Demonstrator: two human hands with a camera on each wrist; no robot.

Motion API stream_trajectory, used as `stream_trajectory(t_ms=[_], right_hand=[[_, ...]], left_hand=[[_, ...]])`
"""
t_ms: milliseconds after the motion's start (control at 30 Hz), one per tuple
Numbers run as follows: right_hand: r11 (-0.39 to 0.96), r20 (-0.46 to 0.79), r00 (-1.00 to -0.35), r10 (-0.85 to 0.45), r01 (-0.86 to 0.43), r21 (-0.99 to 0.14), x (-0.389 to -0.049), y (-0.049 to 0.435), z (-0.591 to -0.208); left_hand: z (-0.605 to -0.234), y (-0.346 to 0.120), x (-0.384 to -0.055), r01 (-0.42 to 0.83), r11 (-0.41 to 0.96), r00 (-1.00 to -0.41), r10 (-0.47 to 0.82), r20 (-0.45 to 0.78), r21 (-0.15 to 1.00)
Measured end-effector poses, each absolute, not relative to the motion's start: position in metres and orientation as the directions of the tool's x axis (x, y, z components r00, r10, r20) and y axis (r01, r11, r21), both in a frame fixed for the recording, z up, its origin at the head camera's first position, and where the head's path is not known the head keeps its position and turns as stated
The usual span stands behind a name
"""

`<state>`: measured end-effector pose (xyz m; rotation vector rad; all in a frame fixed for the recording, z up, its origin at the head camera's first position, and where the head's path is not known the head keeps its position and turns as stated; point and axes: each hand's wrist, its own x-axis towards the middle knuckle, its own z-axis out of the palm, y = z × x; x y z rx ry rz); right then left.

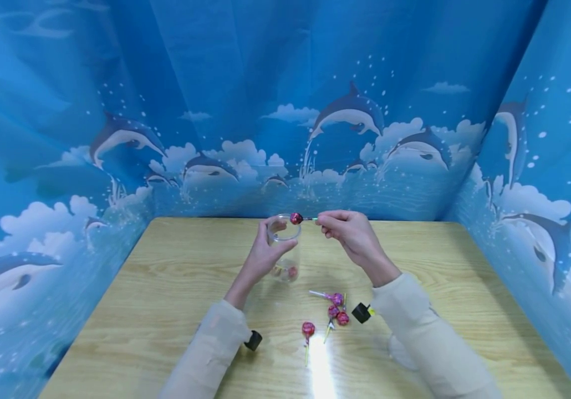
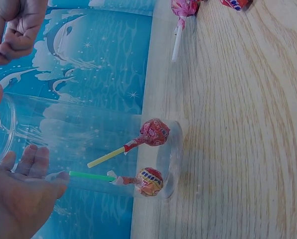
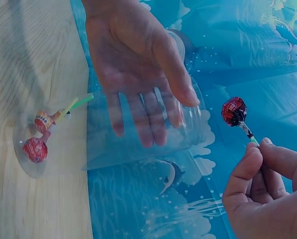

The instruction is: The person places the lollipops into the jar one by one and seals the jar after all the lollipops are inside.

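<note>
My left hand grips a clear plastic jar near its open mouth, thumb on one side and fingers round the other. The jar stands upright on the table. Two wrapped lollipops lie at its bottom: one with a yellow stick, the other with a green stick. Between thumb and fingertips, my right hand pinches the stick of another lollipop in a dark red wrapper. That stick lies about level, its candy end at the right side of the jar's rim in the head view.
Several wrapped lollipops lie on the wooden table in front of the jar, one red lollipop apart from a small cluster. A whitish object is partly hidden by the right sleeve. Dolphin-print curtains enclose the table's back and sides.
</note>
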<state>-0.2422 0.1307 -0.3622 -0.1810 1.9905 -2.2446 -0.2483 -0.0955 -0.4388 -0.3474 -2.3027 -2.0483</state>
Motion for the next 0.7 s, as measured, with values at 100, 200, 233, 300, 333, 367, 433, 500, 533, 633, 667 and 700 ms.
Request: stream_trajectory(t_ms=[100, 200, 233, 300, 333, 367, 433, 500, 533, 633, 667, 700], right_hand=[[-0.125, -0.008, -0.982, -0.187, 0.032, -0.992, -0.245, 0.125, -0.364], [-0.129, -0.019, -0.981, -0.191, 0.044, -0.991, -0.247, 0.119, -0.366], [-0.132, -0.021, -0.981, -0.194, 0.048, -0.990, -0.248, 0.118, -0.367], [-0.135, -0.019, -0.980, -0.200, 0.046, -0.990, -0.249, 0.115, -0.368], [-0.139, -0.018, -0.979, -0.202, 0.046, -0.989, -0.250, 0.113, -0.369], [-0.141, -0.016, -0.979, -0.204, 0.045, -0.989, -0.250, 0.112, -0.370], [-0.137, -0.014, -0.978, -0.209, 0.043, -0.990, -0.251, 0.110, -0.370], [-0.128, -0.017, -0.978, -0.206, 0.045, -0.991, -0.252, 0.107, -0.370], [-0.114, -0.018, -0.979, -0.205, 0.042, -0.993, -0.252, 0.107, -0.370], [-0.034, 0.000, -0.980, -0.199, 0.007, -0.999, -0.253, 0.104, -0.368], [0.003, 0.015, -0.980, -0.201, -0.016, -1.000, -0.253, 0.103, -0.368], [0.044, 0.035, -0.979, -0.203, -0.045, -0.998, -0.253, 0.102, -0.367]], left_hand=[[-0.439, -0.096, -0.248, 0.200, 0.100, -0.972, 0.143, 0.185, 0.975], [-0.440, -0.096, -0.249, 0.211, 0.092, -0.969, 0.149, 0.196, 0.973], [-0.440, -0.096, -0.249, 0.212, 0.092, -0.969, 0.150, 0.197, 0.973], [-0.440, -0.096, -0.249, 0.213, 0.095, -0.969, 0.149, 0.198, 0.972], [-0.440, -0.096, -0.250, 0.212, 0.096, -0.969, 0.149, 0.197, 0.972], [-0.440, -0.096, -0.250, 0.212, 0.096, -0.969, 0.148, 0.197, 0.972], [-0.440, -0.096, -0.250, 0.206, 0.094, -0.971, 0.147, 0.191, 0.974], [-0.440, -0.096, -0.249, 0.195, 0.093, -0.973, 0.144, 0.180, 0.976], [-0.440, -0.096, -0.250, 0.188, 0.096, -0.974, 0.143, 0.174, 0.977], [-0.440, -0.096, -0.250, 0.172, 0.099, -0.978, 0.138, 0.158, 0.980], [-0.440, -0.096, -0.250, 0.168, 0.100, -0.979, 0.136, 0.154, 0.981], [-0.440, -0.096, -0.250, 0.167, 0.097, -0.979, 0.135, 0.153, 0.981]])
